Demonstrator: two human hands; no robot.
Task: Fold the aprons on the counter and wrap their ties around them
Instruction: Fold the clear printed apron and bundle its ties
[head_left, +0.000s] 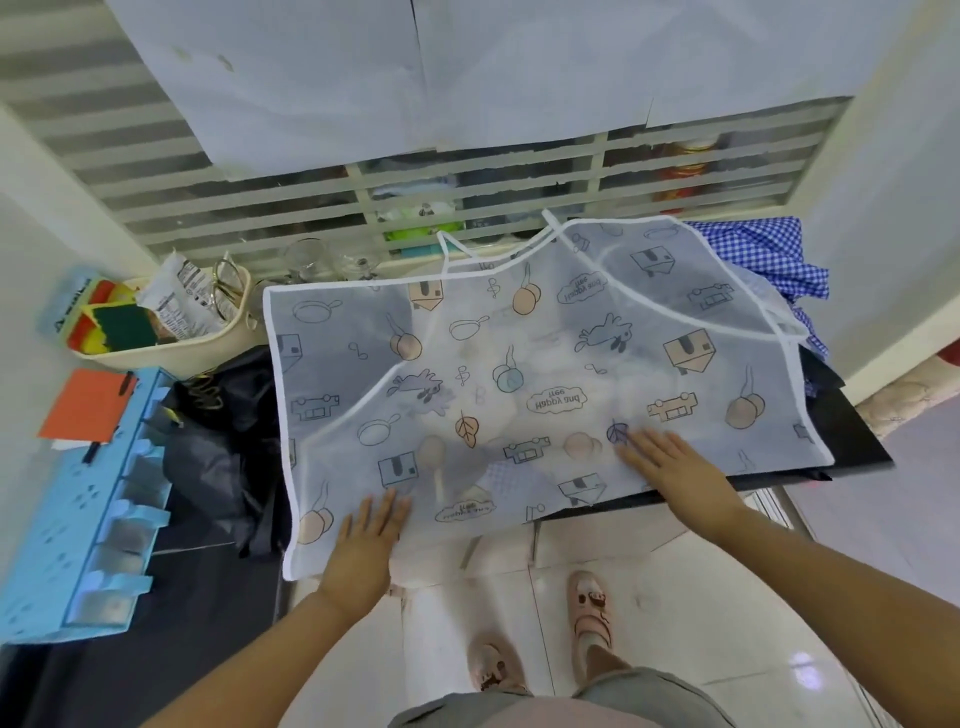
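Under both my palms: apron (519, 364) spread on counter (854, 439), near edge drooping off. Left hand (363, 548), right hand (675, 467) flat, fingers straight, gripping nothing. Thin, floppy, probably slippery, so I'd pinch hem corners.

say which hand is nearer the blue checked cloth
Right. The right hand lies flat on the printed apron, below the blue checked cloth; the left hand is farther, near the apron's front left corner.
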